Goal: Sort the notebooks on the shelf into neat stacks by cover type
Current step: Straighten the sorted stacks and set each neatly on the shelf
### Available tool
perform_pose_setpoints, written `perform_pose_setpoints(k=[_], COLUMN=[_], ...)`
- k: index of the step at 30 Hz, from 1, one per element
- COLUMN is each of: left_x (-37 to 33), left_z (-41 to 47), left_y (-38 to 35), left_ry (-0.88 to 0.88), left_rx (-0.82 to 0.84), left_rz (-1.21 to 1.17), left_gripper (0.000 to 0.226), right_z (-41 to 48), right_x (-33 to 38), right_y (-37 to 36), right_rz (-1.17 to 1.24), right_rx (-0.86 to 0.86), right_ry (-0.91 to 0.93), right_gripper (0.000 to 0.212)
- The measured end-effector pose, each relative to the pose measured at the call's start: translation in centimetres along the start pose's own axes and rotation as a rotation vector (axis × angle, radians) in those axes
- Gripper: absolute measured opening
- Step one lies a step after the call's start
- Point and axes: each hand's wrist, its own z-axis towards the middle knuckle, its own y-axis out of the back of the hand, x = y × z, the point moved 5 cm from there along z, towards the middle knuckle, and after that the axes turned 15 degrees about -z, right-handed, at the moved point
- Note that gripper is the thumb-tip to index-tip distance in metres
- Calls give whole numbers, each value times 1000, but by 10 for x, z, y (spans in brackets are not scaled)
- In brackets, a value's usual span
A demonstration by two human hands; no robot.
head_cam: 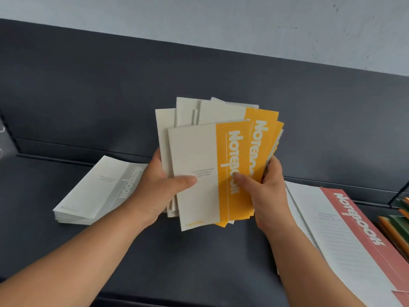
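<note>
Dark shelf (scuffed pale wall)

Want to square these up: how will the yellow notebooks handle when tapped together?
Probably slippery: the yellow notebooks are fanned unevenly between the left hand and right hand. Likely thin and somewhat floppy, given their slim edges.

Soft, even light is falling across the dark shelf — faint shadows are pooling under the yellow notebooks. The wide lens is bending lines near the edges, and small print is smearing.
</note>
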Motion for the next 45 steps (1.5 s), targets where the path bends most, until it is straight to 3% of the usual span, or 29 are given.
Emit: perform_pose_setpoints(k=[6, 13, 16, 18, 22, 27, 31, 35, 38, 40, 45], left_x=[2, 6, -9, -19, -25, -20, -22, -22, -17, -14, -19], left_z=[-4, -5, -4, -1, 0, -2, 0, -4, -10, -9, -5], left_y=[-1, -5, -9, -9, -5, -9, -16, -6, -9, -12, -17], left_ry=[7, -31, -106, -118, -47, 3, 35, 27, 79, 108, 73], left_rx=[75, -5, 6, 67, 123, 135, 136, 65, 77, 89, 87], left_rz=[17, 73, 95, 84, 34, 6, -22, -11, -54, -64, 11], left_gripper=[95, 67, 65, 74, 110, 126, 117, 114, 113, 95, 71], right_z=[-7, -8, -9, -9, -12, -12, -8, -9, -12, -13, -9], right_x=[2, 2, 12, 19, 21, 22, 24, 23, 23, 23, 28], right_y=[-8, -14, -11, -8, -11, -23, -27, -22, -26, -30, -27], right_rz=[50, -4, 46, 79, 21, 30, 89, 89, 146, 152, 96], right_rx=[99, 48, 11, 25, 135, 253, 329, 245, 286, 324, 224], right_ry=[41, 41, 111, 172, 197, 168, 123, 95, 84, 66, 71], right_gripper=[67, 45, 45, 51, 84, 102, 94, 97, 93, 88, 54])
